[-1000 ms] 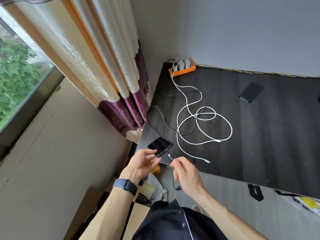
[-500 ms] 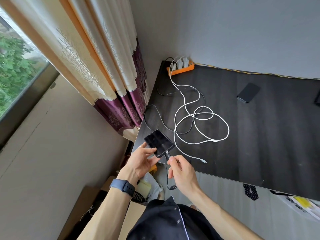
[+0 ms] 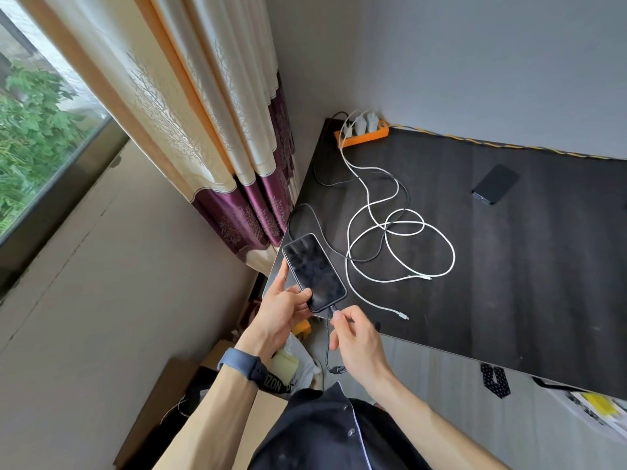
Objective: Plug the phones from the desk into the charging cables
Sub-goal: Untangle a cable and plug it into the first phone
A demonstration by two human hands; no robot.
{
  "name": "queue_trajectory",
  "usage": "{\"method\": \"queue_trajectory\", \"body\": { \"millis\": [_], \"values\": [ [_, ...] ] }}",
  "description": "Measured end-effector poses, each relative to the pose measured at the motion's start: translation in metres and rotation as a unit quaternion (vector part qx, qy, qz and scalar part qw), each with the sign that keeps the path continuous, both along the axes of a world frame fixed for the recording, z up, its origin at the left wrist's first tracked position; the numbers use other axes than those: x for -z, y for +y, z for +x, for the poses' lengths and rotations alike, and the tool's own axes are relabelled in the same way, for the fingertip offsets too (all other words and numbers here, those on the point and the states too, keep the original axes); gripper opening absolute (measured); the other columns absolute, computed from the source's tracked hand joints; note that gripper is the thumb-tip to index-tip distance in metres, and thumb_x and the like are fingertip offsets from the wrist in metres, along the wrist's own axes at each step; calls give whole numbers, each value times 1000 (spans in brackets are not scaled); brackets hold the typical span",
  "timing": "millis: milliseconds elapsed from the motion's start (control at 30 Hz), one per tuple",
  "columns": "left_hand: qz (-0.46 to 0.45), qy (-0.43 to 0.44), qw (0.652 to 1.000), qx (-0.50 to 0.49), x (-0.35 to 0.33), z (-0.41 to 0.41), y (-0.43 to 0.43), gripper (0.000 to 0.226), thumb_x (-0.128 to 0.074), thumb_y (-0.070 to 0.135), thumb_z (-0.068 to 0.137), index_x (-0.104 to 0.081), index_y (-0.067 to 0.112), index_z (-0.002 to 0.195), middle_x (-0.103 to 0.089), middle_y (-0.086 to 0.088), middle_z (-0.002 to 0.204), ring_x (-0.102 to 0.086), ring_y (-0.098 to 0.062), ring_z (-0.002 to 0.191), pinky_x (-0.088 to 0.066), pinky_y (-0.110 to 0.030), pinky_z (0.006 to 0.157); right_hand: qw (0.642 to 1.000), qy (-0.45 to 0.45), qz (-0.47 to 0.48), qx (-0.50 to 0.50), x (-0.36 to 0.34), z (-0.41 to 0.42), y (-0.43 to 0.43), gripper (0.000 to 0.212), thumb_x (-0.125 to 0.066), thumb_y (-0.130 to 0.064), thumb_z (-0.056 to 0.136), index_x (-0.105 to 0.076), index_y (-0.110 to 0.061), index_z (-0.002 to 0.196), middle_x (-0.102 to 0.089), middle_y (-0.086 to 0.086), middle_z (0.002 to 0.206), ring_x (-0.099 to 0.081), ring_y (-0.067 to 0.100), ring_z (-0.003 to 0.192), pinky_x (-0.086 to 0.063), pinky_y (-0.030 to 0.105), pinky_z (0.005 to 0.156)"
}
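Note:
A black phone (image 3: 314, 271) is held screen-up over the desk's near left corner by my left hand (image 3: 283, 308), which grips its lower end. My right hand (image 3: 354, 337) pinches the plug of a dark cable (image 3: 327, 347) right at the phone's bottom port; the cable hangs down in a loop below. A second dark phone (image 3: 495, 184) lies flat on the dark desk (image 3: 509, 283) at the back right. Two white cables (image 3: 400, 232) lie coiled mid-desk, one free plug (image 3: 403, 316) near the front edge. They run to white chargers in an orange power strip (image 3: 361, 132).
The desk stands in a corner against a grey wall, with cream and purple curtains (image 3: 217, 157) and a window on the left. Cardboard boxes (image 3: 159, 412) and bags sit on the floor below the desk's corner. Papers (image 3: 597, 408) lie at the lower right.
The phone has been raised and tipped so its screen faces up more fully. My right hand has brought the dark cable's plug up against the phone's bottom end.

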State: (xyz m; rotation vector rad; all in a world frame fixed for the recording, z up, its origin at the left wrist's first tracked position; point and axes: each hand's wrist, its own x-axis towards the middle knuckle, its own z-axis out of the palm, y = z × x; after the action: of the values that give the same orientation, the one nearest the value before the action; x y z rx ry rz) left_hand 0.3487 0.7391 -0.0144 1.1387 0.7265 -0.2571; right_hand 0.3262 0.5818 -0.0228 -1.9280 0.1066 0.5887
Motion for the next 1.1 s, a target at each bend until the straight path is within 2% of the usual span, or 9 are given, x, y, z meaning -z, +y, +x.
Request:
{"method": "queue_trajectory", "body": {
  "millis": [200,367,467,567,733,833,933,1000,1100],
  "values": [
    [29,1,999,35,8,-2,3,84,-48,-12,94,-24,42,153,-42,4,56,-48,-7,50,-52,-27,67,1000,17,22,-2,4,1,3,25,-44,-28,103,-52,-14,84,-66,0,60,-50,-1,49,-40,23,64],
    [127,38,986,100,19,0,44,88,-44,-17,90,-34,51,144,-72,-6,91,-67,-21,79,-54,-40,75,975,66,-71,-201,13,21,4,29,-48,-43,97,-67,-22,94,-79,-12,85,-70,7,83,-53,32,86],
    [238,70,955,165,28,6,84,92,-40,-20,81,-33,43,149,-70,-15,95,-66,-25,73,-53,-30,58,958,85,-141,-234,26,27,-4,32,-47,-50,93,-68,-26,101,-76,-10,98,-66,14,99,-49,29,86],
    [299,107,927,200,39,13,112,92,-41,-13,77,-33,43,149,-64,-23,126,-66,-38,105,-57,-37,75,949,119,-178,-231,43,23,-13,32,-47,-47,95,-65,-24,109,-67,-9,102,-61,16,104,-46,29,87],
    [260,113,937,206,59,22,107,85,-41,-17,80,-35,31,151,-55,-5,136,-58,-26,114,-57,-42,89,934,161,-227,-226,74,24,-13,39,-45,-51,94,-58,-25,121,-65,-5,127,-58,18,117,-46,33,99],
    [232,136,939,217,78,30,98,84,-40,-18,83,-34,34,149,-59,-11,123,-61,-27,103,-55,-37,79,933,180,-228,-211,88,33,-4,46,-46,-52,94,-52,-25,131,-60,-6,136,-56,18,122,-44,34,102],
    [173,137,948,230,109,36,89,85,-43,-18,82,-37,39,144,-66,-17,101,-60,-32,86,-47,-42,75,949,181,-194,-173,98,48,10,51,-48,-51,96,-47,-25,140,-58,-7,139,-56,17,125,-43,30,99],
    [149,128,950,242,124,42,79,83,-42,-21,84,-38,35,145,-65,-18,108,-62,-29,88,-50,-39,77,962,194,-146,-125,107,59,22,50,-50,-49,97,-49,-24,140,-60,-6,137,-62,17,118,-48,30,94],
    [100,110,952,269,137,49,61,78,-40,-26,86,-35,28,143,-62,-18,118,-66,-19,82,-53,-20,61,969,218,-103,-48,123,70,35,34,-57,-37,98,-55,-19,127,-69,0,119,-71,16,80,-48,14,59]
  ]
}}
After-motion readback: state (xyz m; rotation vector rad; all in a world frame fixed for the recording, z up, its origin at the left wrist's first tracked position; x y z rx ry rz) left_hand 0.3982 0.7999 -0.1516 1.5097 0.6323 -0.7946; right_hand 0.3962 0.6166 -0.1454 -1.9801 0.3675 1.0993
